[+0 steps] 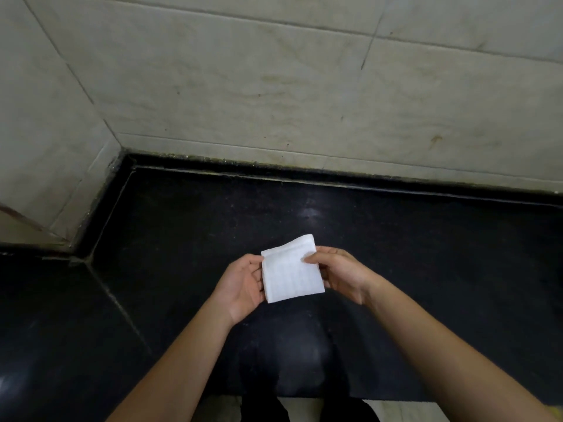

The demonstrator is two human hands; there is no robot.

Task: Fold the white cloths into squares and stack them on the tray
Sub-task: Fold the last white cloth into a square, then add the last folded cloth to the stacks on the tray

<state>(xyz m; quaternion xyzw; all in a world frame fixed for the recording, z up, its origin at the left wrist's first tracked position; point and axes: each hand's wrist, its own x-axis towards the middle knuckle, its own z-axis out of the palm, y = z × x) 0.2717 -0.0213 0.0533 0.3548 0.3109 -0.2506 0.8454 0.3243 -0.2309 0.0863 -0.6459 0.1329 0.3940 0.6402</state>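
A white cloth [291, 269], folded into a small square, is held up above the black counter [426, 254] in the middle of the view. My left hand [243, 284] holds its left edge, fingers curled behind it. My right hand [338, 272] pinches the upper right part, thumb on the front face. No tray and no other cloths are in view.
The black stone counter runs along a pale tiled wall [274, 86] and turns a corner at the left. Its front edge lies at the bottom of the view, with dark trousers [262, 411] and a pale floor below.
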